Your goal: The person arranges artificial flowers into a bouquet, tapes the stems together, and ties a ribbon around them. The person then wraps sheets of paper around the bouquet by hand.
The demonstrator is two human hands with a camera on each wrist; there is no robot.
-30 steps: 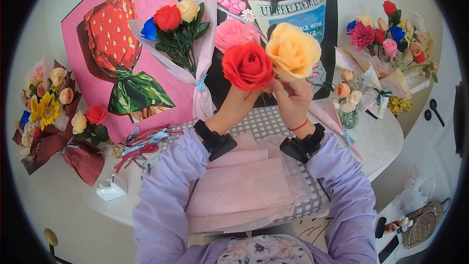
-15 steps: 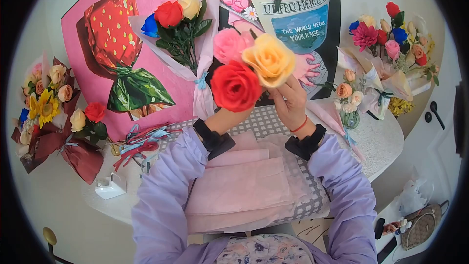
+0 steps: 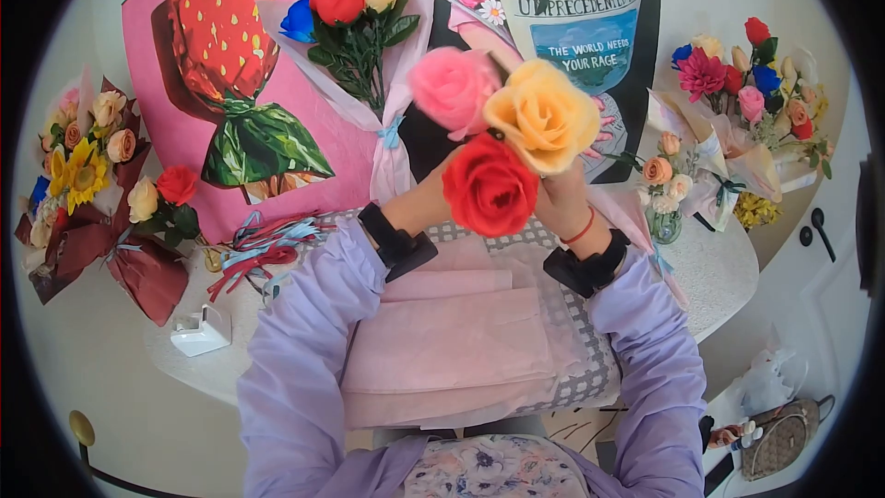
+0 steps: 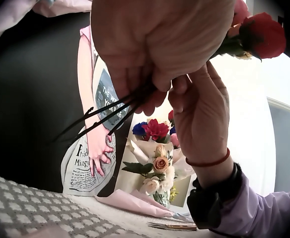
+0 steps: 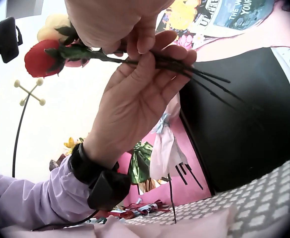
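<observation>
Three artificial roses, a red rose, a pink rose and a yellow rose, are bunched above the table with their blooms toward the head camera. My left hand grips their thin dark stems, fingers curled around them and thumb on top. The stem ends stick out past that hand. My right hand pinches at the stems on the bloom side, close against the left fingers. In the head view the blooms partly cover both hands.
Pink wrapping sheets lie on the patterned cloth. A wrapped bouquet leans against the paintings. Ribbons and a white tape dispenser are on the left, near a dark-red bouquet. A small vase stands right.
The yellow rose has come in beside the pink and red ones. The bunch dipped left, then shifted right and turned, with the red rose now lowest. Both hands stay at the stems.
</observation>
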